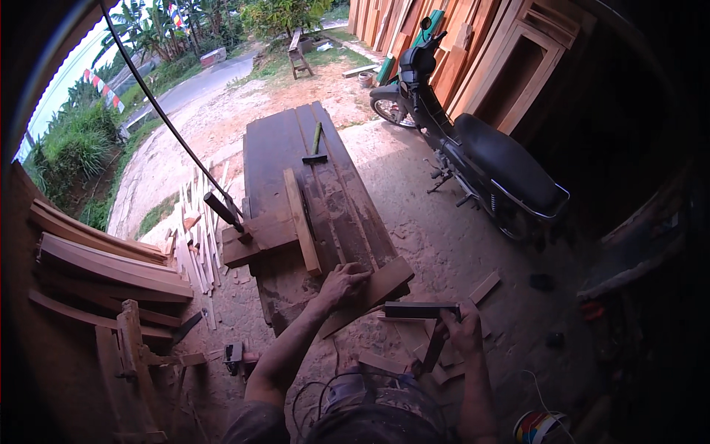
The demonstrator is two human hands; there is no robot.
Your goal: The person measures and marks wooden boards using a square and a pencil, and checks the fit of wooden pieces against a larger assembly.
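My left hand [345,283] rests at the near end of the workbench, its fingers curled over a short wooden board [388,280] that lies slanted across that end. To the right, my right hand [464,325] grips a dark L-shaped try square [420,310] at its corner. One leg of the square points left toward the board, and the other runs down below my hand. Whether the square touches the board I cannot tell. A narrow wooden batten [302,222] lies lengthwise on the workbench [270,140], just beyond my left hand.
A hammer with a green handle [316,139] lies farther up the bench. A dark cable [159,96] hangs down to the bench's left side. A parked motorcycle [473,155] stands at right. Wood offcuts [484,287] litter the floor; thin strips [198,237] and stacked planks [111,266] are at left.
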